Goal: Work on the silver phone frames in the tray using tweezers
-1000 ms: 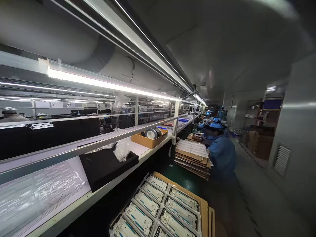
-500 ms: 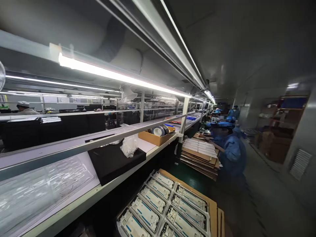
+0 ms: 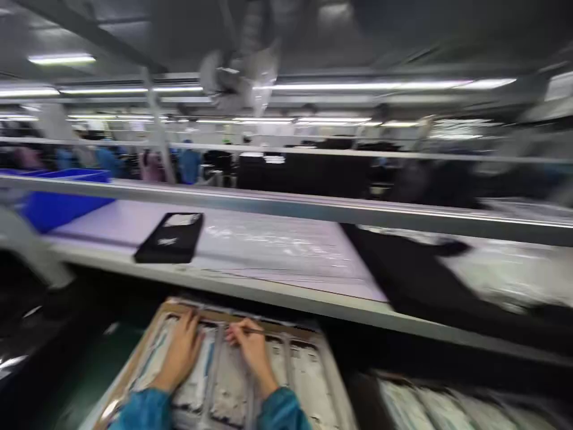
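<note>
A clear plastic tray (image 3: 215, 382) holds pale phone frames (image 3: 230, 388), some with blue strips, set in rows on a cardboard sheet (image 3: 168, 307). My left hand (image 3: 181, 349) lies over the tray's left part, fingers stretched out on the frames, holding nothing I can see. Near the tray's far edge, the fingers of my right hand (image 3: 254, 352) pinch a thin dark stick-like tool (image 3: 254, 330). Blur hides the tool's tip and exact kind. Both wrists come out of blue sleeves.
Beyond the tray runs a white bench (image 3: 215, 283) with a rail (image 3: 295, 206) above it. On it are a blue bin (image 3: 67, 206), a black flat item (image 3: 172, 239), clear plastic sheets (image 3: 277, 245) and black cloth (image 3: 416, 286). Another tray of frames (image 3: 439, 406) sits at lower right.
The view has swung left, from along the aisle to facing the bench. Both my hands now show over a tray; neither was visible before. The co-workers at the right are out of view.
</note>
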Demonstrator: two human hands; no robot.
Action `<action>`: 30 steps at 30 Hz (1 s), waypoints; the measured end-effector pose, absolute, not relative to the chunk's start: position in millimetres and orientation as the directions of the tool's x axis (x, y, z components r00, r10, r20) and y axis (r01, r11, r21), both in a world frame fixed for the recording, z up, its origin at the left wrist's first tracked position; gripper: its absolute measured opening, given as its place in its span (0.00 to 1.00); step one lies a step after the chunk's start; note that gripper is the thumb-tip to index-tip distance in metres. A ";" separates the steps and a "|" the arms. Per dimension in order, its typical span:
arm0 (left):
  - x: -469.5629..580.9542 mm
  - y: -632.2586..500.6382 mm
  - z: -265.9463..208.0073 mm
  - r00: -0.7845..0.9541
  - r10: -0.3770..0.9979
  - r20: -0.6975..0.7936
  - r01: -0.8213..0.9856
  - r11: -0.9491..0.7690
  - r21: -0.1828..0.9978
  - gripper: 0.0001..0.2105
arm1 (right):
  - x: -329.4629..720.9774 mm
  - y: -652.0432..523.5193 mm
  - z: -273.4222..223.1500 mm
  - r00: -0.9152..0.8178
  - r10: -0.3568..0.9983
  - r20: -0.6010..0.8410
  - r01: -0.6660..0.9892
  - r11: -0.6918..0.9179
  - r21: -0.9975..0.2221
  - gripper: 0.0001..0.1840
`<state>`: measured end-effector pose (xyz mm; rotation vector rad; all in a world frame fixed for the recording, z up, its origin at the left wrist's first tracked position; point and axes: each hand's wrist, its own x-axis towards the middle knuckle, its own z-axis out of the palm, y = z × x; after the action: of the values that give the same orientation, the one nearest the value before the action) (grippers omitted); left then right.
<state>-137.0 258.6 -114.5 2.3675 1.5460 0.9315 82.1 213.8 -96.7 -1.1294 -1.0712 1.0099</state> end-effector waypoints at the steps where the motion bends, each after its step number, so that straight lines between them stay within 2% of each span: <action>1: -142.0 261.1 -118.9 0.267 0.880 0.391 0.783 -0.435 0.444 0.19 | 66.6 221.5 -101.1 0.163 0.980 0.113 -0.093 0.130 -0.987 0.31; 3: -147.5 266.0 -124.7 0.305 0.890 0.340 0.795 -0.434 0.424 0.19 | 53.6 234.3 -104.9 0.150 0.985 0.091 -0.109 0.107 -0.988 0.36; 11: -156.0 253.7 -118.9 0.399 0.888 0.230 0.781 -0.460 0.422 0.25 | 41.3 250.7 -105.7 0.067 0.996 0.052 -0.082 0.058 -0.995 0.36; 24: -152.5 250.6 -115.4 0.400 0.890 0.219 0.819 -0.454 0.350 0.22 | 31.5 252.9 -119.5 0.031 0.995 0.100 -0.014 0.100 -0.995 0.35; 30: -150.3 249.0 -111.0 0.427 0.875 0.229 0.832 -0.479 0.280 0.17 | 32.9 248.6 -111.6 0.009 0.989 0.148 0.003 0.148 -0.989 0.29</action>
<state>-150.3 249.0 -111.0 2.5466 1.5309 0.5239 32.9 248.6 -111.6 -1.1049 -1.2713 1.0911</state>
